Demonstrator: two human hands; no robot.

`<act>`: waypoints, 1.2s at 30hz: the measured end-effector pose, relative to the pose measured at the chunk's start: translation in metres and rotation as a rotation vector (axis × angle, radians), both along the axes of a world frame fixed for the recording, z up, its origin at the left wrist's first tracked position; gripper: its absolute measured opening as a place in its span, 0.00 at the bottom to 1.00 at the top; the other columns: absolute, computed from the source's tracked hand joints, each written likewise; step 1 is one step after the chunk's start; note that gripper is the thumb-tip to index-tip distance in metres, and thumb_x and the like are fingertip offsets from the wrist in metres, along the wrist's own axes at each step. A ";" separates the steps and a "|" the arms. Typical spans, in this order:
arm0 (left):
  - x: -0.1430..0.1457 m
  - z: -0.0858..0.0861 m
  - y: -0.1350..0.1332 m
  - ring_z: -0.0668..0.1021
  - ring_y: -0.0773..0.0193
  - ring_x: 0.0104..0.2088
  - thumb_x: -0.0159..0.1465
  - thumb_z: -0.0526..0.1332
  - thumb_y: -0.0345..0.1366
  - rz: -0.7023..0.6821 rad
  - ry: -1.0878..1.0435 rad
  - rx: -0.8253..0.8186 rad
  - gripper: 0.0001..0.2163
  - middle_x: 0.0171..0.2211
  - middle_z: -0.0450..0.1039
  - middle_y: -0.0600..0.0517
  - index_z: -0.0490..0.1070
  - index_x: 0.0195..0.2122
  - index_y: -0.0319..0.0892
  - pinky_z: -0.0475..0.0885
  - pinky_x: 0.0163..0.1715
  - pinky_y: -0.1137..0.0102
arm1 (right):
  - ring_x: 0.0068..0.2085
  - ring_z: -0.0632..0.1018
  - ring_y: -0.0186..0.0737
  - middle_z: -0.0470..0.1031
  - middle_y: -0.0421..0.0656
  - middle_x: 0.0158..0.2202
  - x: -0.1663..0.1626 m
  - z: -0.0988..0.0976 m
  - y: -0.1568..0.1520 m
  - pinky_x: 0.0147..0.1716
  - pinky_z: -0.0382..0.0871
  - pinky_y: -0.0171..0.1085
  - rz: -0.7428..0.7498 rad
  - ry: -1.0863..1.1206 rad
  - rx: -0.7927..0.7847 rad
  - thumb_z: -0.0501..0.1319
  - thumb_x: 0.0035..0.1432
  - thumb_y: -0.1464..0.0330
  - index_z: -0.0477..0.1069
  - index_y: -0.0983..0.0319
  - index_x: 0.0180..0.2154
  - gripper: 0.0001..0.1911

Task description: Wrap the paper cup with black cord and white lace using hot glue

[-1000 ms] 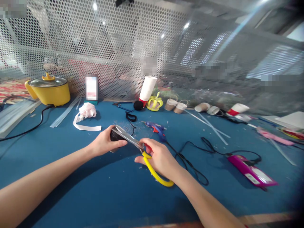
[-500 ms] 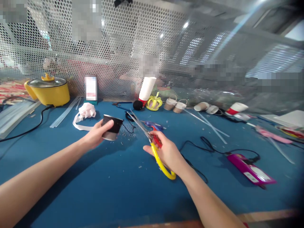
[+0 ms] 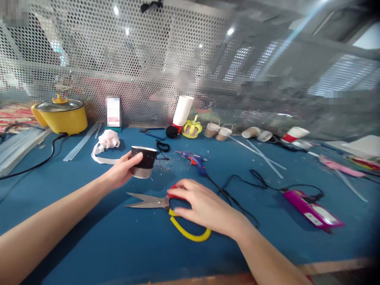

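Observation:
My left hand (image 3: 121, 171) grips a small paper cup (image 3: 144, 162), its upper part black and its lower part grey, with the white-rimmed mouth upward. A black cord (image 3: 162, 147) lies behind the cup. Low over the blue table, my right hand (image 3: 192, 200) has its fingers on the red handle and its thumb by the yellow handle of a pair of scissors (image 3: 154, 202). The scissor blades are apart and point left, below the cup. Beyond my right hand lies a blue glue gun (image 3: 194, 158) with a red trigger.
A yellow electric pot (image 3: 63, 118), a pink-white ribbon bundle (image 3: 108, 139) and a phone (image 3: 113, 113) stand at the back left. Stacked white cups (image 3: 183, 113), a yellow crown-shaped piece (image 3: 192, 128) and small baskets (image 3: 225, 132) line the mesh. A magenta power strip (image 3: 311, 209) lies right, with cables.
My right hand has lowered the scissors toward the table and turned them so the blades point left. My left hand has shifted the cup slightly right and tilted it more upright.

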State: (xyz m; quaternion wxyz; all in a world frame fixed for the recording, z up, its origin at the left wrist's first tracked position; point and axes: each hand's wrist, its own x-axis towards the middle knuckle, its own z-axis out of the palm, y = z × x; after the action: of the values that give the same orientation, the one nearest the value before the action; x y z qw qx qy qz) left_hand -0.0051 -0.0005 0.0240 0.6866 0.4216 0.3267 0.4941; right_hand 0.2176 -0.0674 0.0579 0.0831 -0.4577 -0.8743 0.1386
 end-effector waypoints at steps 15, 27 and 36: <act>0.019 -0.002 -0.023 0.68 0.68 0.28 0.48 0.65 0.48 -0.019 0.594 0.275 0.22 0.27 0.64 0.56 0.63 0.37 0.38 0.64 0.28 0.73 | 0.38 0.73 0.38 0.74 0.42 0.32 -0.040 -0.002 0.031 0.40 0.66 0.38 -0.077 0.582 0.190 0.57 0.57 0.69 0.69 0.62 0.30 0.05; 0.024 -0.003 -0.028 0.68 0.68 0.28 0.46 0.67 0.46 0.012 0.538 0.200 0.23 0.27 0.64 0.56 0.62 0.37 0.38 0.66 0.27 0.73 | 0.36 0.73 0.37 0.73 0.42 0.32 -0.040 -0.005 0.029 0.37 0.66 0.36 -0.166 0.628 0.047 0.57 0.54 0.69 0.69 0.63 0.29 0.04; 0.025 -0.004 -0.027 0.73 0.64 0.33 0.46 0.67 0.46 -0.018 0.380 0.106 0.25 0.32 0.68 0.52 0.63 0.40 0.38 0.69 0.33 0.70 | 0.38 0.74 0.38 0.74 0.43 0.33 -0.034 -0.008 0.032 0.38 0.66 0.37 -0.190 0.696 -0.003 0.57 0.55 0.67 0.70 0.62 0.31 0.06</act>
State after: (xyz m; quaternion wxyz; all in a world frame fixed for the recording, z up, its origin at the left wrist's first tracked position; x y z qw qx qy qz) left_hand 0.0202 -0.0274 0.0200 0.5939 0.5458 0.4198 0.4162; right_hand 0.1836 -0.0356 0.0502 0.3878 -0.4623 -0.7469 0.2793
